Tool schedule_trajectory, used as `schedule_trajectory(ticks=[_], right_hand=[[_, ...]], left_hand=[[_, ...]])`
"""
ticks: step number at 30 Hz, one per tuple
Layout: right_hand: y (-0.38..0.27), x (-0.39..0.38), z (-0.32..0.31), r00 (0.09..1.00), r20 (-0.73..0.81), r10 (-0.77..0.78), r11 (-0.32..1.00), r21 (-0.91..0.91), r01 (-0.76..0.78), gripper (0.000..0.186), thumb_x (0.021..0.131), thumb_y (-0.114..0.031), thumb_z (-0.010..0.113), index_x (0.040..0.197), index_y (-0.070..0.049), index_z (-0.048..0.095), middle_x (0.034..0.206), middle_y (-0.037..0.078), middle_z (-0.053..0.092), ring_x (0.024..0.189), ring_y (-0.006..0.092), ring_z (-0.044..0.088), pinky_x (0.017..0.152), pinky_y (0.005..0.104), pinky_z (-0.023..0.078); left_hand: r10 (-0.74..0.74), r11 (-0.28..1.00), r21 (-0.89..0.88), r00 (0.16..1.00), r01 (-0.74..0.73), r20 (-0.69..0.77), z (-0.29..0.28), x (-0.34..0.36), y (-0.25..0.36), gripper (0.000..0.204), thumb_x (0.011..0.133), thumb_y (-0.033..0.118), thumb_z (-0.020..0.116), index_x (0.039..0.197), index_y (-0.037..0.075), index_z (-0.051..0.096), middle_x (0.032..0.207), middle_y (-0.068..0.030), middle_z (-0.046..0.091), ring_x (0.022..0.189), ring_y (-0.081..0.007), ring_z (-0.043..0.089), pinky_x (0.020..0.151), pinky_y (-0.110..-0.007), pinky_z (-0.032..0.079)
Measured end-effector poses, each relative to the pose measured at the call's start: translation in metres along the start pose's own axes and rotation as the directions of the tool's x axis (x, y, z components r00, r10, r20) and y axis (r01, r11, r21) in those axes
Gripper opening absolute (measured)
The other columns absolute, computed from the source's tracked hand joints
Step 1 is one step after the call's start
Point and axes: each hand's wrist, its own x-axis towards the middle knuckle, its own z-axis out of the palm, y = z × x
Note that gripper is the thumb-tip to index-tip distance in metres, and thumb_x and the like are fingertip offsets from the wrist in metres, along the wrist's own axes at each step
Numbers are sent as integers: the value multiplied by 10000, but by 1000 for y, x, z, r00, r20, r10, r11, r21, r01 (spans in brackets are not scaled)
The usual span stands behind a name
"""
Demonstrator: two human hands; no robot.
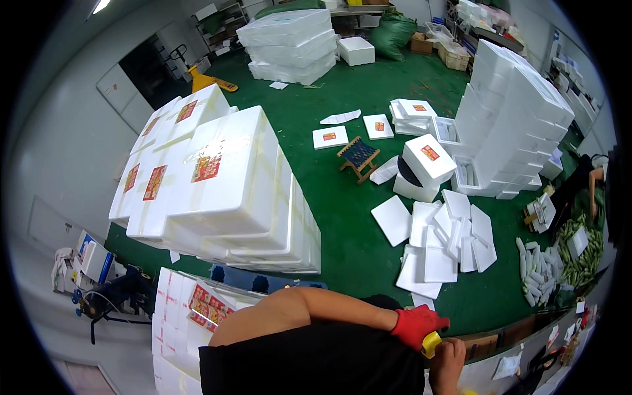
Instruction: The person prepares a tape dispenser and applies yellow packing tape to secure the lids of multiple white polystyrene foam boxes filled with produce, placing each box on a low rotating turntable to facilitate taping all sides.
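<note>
My left hand (416,325), in a red glove, reaches across my black shirt to the lower right and closes on a small yellow roll (431,343). My bare right hand (448,363) comes up from the bottom edge and meets the roll from below; its grip is hidden. Both hands are over the edge of the green floor (349,243), near a brown cardboard box (484,343). A stack of white foam boxes with red labels (191,309) stands just left of my arm.
A tall pile of taped white foam boxes (217,184) fills the left. Loose foam lids (441,243) lie right of centre, beside a small folding stool (359,157). Box stacks (520,118) rise at right. Wrapped and green vegetables (559,260) lie by another person (596,187).
</note>
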Motion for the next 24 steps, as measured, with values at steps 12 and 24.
schedule_trajectory(ticks=[12,24], right_hand=[[17,-20,68,955,-297,-24,983,166,77,272,813,38,624,949,-105,438,926,96,551,851,317,529,790,456,424],[-2,5,59,889,-448,96,917,386,96,170,942,37,528,928,-90,415,863,103,523,774,268,491,739,397,414]], left_hand=[[20,996,-92,1000,-19,8,-7,-6,-7,804,663,361,856,1343,112,507,1080,-225,639,1026,-435,611,910,-503,467],[173,837,-532,984,-128,34,-26,-1,-34,798,629,178,897,1322,68,517,1224,-152,643,1158,-297,627,970,-410,513]])
